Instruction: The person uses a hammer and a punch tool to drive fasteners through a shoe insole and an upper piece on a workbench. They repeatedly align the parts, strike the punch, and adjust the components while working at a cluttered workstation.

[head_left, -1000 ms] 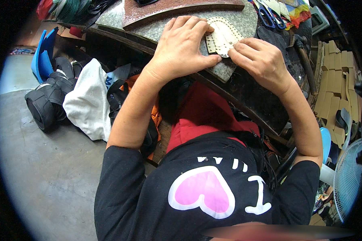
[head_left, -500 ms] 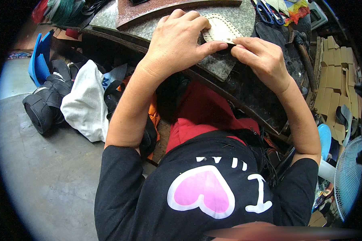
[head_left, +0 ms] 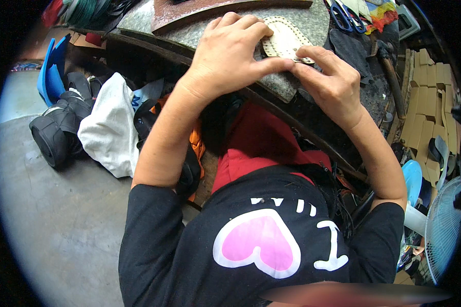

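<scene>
A flat cream-coloured piece (head_left: pixel 287 37) with a row of dark dots or holes along its rounded edge lies over the stone slab (head_left: pixel 189 36). My left hand (head_left: pixel 228 56) holds its left side, fingers curled over it and the thumb stretched along the near edge. At the near right corner my right hand (head_left: pixel 333 82) pinches the piece, index finger on top and thumb below. The two thumb tips nearly meet there. Part of the piece is hidden under my left fingers.
A curved rusty metal plate (head_left: pixel 215 15) lies on the slab. To the right are blue-handled scissors (head_left: pixel 346 15), a hammer (head_left: pixel 390 77) and stacked cardboard pieces (head_left: pixel 420 102). A fan (head_left: pixel 443 230) stands at lower right. White cloth (head_left: pixel 107 128) and black rolls (head_left: pixel 54 133) sit on the left.
My right index finger has lifted onto the top of the cream piece, and the right thumb has come closer to the left thumb. The left hand keeps its hold.
</scene>
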